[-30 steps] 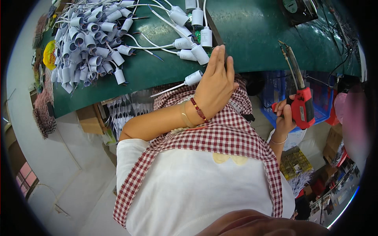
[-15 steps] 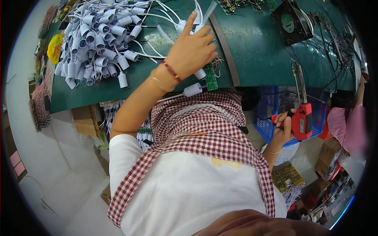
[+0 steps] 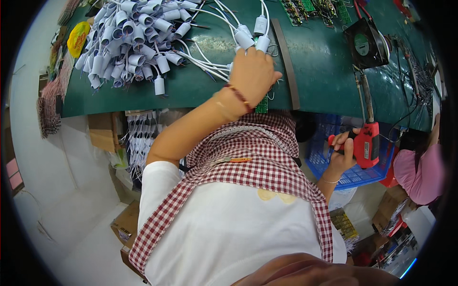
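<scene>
My left hand (image 3: 255, 76) is palm down over a narrow green circuit board (image 3: 262, 106) at the table's near edge. Its fingers curl downward and their tips are hidden, so what they grip cannot be made out. Just beyond the knuckles are several white cylindrical sockets (image 3: 260, 25) with white cables. In my right hand (image 3: 344, 151) is a red and black soldering gun (image 3: 367, 147), its long metal tip pointing away from me, past the table's near edge. The fingers wrap round its handle.
A big heap of white sockets (image 3: 136, 43) lies on the green table (image 3: 319, 71) at the left. A grey metal bar (image 3: 287, 66) is right of my left hand. Farther right stands a black fan (image 3: 365, 44); below hangs a blue basket (image 3: 319, 159). Another person's pink sleeve (image 3: 417, 178) is at right.
My left hand has moved nearer and its index finger, stretched out before, is now curled. The view has shifted a little. The soldering gun stays in my right hand.
</scene>
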{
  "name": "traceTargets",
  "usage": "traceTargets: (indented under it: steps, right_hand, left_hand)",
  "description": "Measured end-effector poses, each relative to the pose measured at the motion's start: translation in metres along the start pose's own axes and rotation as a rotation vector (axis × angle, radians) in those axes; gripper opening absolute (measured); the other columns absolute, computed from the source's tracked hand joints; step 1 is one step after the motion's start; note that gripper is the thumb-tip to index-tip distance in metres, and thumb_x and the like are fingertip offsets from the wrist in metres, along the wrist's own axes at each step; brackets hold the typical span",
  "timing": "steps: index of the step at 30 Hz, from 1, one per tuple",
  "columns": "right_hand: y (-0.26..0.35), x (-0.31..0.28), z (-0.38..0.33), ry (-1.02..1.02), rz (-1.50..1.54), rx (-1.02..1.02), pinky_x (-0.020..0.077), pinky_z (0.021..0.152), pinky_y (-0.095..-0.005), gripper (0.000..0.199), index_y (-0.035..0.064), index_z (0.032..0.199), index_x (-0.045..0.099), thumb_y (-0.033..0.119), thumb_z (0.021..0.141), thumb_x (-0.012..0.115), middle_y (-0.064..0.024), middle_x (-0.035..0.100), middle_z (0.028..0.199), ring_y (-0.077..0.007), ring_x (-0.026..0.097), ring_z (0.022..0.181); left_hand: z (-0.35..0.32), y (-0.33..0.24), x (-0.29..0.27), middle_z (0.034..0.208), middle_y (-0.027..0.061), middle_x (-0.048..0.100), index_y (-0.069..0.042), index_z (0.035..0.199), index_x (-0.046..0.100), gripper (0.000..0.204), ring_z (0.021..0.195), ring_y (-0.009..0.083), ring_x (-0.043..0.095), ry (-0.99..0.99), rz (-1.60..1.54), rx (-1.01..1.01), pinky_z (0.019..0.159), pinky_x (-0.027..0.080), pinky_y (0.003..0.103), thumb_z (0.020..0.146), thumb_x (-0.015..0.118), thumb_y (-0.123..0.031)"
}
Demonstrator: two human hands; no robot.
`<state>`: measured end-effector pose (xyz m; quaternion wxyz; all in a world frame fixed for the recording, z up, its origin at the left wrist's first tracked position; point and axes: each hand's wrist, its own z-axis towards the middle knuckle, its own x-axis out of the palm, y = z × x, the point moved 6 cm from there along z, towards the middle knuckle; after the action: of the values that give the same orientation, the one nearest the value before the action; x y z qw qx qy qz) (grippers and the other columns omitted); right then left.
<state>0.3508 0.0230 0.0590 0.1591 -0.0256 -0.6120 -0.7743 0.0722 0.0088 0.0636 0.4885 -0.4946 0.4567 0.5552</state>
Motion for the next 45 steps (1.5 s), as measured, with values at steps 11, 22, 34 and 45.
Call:
traceTargets:
  steps: [11, 22, 34, 45]
  right_hand:
    - [-0.006, 0.0, -0.003, -0.031, 0.092, 0.024, 0.0414, 0.048, -0.0269, 0.025, -0.0015, 0.11, 0.046, 0.005, 0.087, 0.05, -0.0093, 0.052, 0.067, -0.0112, 0.042, 0.048]
    - [-0.002, 0.0, -0.003, -0.002, 0.202, -0.043, 0.0416, 0.047, -0.027, 0.025, -0.0016, 0.11, 0.046, 0.001, 0.086, 0.049, -0.0096, 0.051, 0.065, -0.0114, 0.041, 0.046]
    - [0.012, 0.052, 0.008, 0.224, 0.254, -0.113, 0.0395, 0.047, -0.0268, 0.025, -0.0036, 0.11, 0.048, 0.005, 0.087, 0.048, -0.0107, 0.05, 0.064, -0.0141, 0.04, 0.046]
    - [0.017, 0.085, 0.012, 0.323, 0.205, -0.156, 0.0389, 0.05, -0.028, 0.028, -0.0049, 0.111, 0.047, 0.008, 0.087, 0.051, -0.009, 0.047, 0.062, -0.0142, 0.039, 0.046]
  left_hand:
    - [0.006, -0.01, 0.016, 0.086, 0.0052, 0.064, -0.008, 0.089, 0.067, 0.019, 0.083, 0.0201, 0.055, 0.092, 0.218, -0.107, 0.076, 0.033, 0.04, 0.082, 0.055, -0.022]
    - [-0.064, 0.082, -0.081, 0.087, 0.0096, 0.066, 0.001, 0.121, 0.048, 0.041, 0.083, 0.0174, 0.065, -0.215, -1.596, -0.286, 0.067, 0.051, 0.027, 0.087, 0.057, -0.02]
    - [-0.456, 0.163, -0.142, 0.104, 0.014, 0.053, 0.002, 0.127, 0.034, 0.057, 0.09, 0.0193, 0.056, -1.112, -1.714, -0.507, 0.076, 0.049, 0.033, 0.087, 0.061, -0.028]
    - [-0.602, 0.226, 0.21, 0.085, 0.0231, 0.066, -0.008, 0.143, 0.025, 0.091, 0.078, 0.0399, 0.064, -0.579, -0.18, -1.83, 0.07, 0.05, 0.047, 0.071, 0.073, -0.035]
